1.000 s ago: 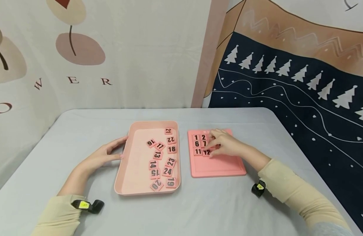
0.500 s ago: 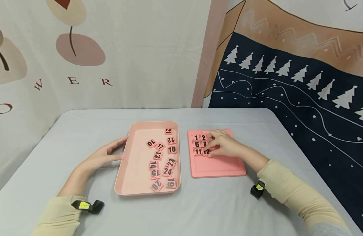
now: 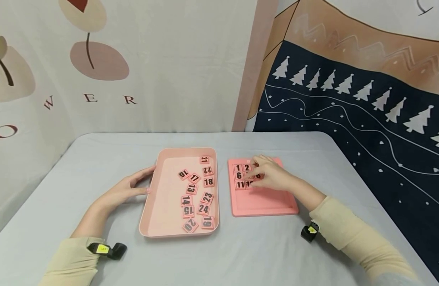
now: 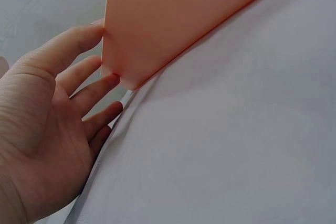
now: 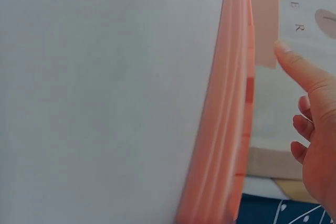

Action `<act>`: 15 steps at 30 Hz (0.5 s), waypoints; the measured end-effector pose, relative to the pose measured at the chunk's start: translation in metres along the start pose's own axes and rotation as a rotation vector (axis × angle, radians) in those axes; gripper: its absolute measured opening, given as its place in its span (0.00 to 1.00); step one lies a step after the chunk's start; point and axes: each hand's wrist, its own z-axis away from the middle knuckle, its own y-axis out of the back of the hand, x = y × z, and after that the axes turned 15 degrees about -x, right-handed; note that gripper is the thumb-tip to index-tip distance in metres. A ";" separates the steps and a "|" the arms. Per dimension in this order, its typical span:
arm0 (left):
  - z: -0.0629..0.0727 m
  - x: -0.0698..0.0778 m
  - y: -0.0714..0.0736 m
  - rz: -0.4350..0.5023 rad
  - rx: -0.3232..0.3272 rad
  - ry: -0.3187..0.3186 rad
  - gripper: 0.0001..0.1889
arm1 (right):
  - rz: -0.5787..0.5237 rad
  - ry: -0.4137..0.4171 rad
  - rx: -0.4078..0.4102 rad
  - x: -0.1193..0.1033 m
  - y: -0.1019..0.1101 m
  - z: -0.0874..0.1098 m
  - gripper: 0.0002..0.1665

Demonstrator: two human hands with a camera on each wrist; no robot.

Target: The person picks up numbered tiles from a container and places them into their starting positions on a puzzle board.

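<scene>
My left hand (image 3: 124,190) touches the left wall of a pink tray (image 3: 150,214) with extended fingers, thumb apart from the rest. In the left wrist view its fingertips meet the tray's outer side. The tray holds loose number tiles, such as 17 (image 3: 194,178) and 24 (image 3: 203,209). My right hand (image 3: 271,174) is over a pink number board (image 3: 264,202), fingertips right at tile 12 (image 3: 248,184) and across tile 7. In the right wrist view its thumb and fingers stand apart with nothing between them. Tiles 1 (image 3: 237,167), 6 (image 3: 239,175) and 11 (image 3: 239,184) line the board's left side.
Both tray and board lie on a pale cloth-covered table (image 3: 183,262), a narrow gap between them. Printed curtains (image 3: 191,79) hang behind the table, and a dark one (image 3: 348,107) runs along its right. Each sleeve bears a black wrist camera (image 3: 117,251).
My right fingertips have shifted slightly over tiles 7 and 12, and tile 8 now shows beside the hand. My left hand stays at the tray. The head view has shifted slightly.
</scene>
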 end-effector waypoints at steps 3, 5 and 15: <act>0.000 -0.001 0.000 -0.001 -0.001 -0.002 0.37 | -0.003 0.005 0.019 -0.010 0.003 -0.007 0.17; 0.000 -0.001 0.000 -0.002 -0.001 -0.003 0.37 | -0.013 0.010 0.035 -0.016 0.004 -0.013 0.17; 0.001 0.003 -0.001 0.011 -0.005 -0.003 0.37 | -0.070 0.121 0.126 -0.045 0.000 -0.047 0.17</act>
